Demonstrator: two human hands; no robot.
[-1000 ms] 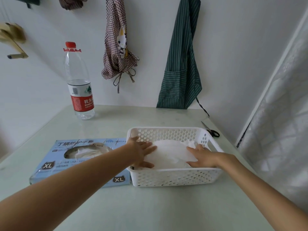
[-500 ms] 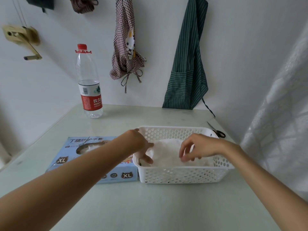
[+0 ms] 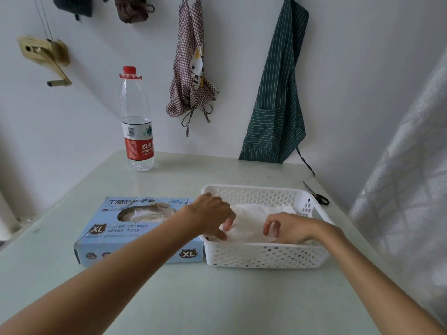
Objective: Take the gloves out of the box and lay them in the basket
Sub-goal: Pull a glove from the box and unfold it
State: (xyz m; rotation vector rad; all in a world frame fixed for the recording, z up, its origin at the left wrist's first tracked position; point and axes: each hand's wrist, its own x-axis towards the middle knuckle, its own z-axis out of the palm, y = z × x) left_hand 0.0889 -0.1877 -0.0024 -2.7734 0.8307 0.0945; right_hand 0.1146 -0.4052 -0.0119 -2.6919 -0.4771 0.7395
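Nearest the camera, two bare forearms over a pale green tabletop (image 3: pixel 217 298). Left hand (image 3: pixel 211 215) inside the left end of a white perforated plastic basket (image 3: pixel 266 256), fingers curled downward and pinching the edge of the white gloves (image 3: pixel 251 220) piled in it. Right hand (image 3: pixel 289 228) over the right half of the same pile, fingers bent, thumb and forefinger close together at the glove material; whether actually gripping it, impossible to tell. Gloves lying in a loose white heap on the basket floor. Just left of the basket and touching its side, a light blue XL nitrile glove box (image 3: pixel 125 235), flat on the table, more white gloves showing in its oval opening (image 3: pixel 142 213). Beyond the basket's far right corner, black-handled scissors (image 3: pixel 316 195) on the table. Farther back on the left, an upright water bottle (image 3: pixel 137 126) with red cap and red label. On the wall behind, a checked apron (image 3: pixel 192 68) with a cartoon rabbit, a green striped apron (image 3: pixel 278 97), and a wooden hand crank (image 3: pixel 46 56) at upper left.
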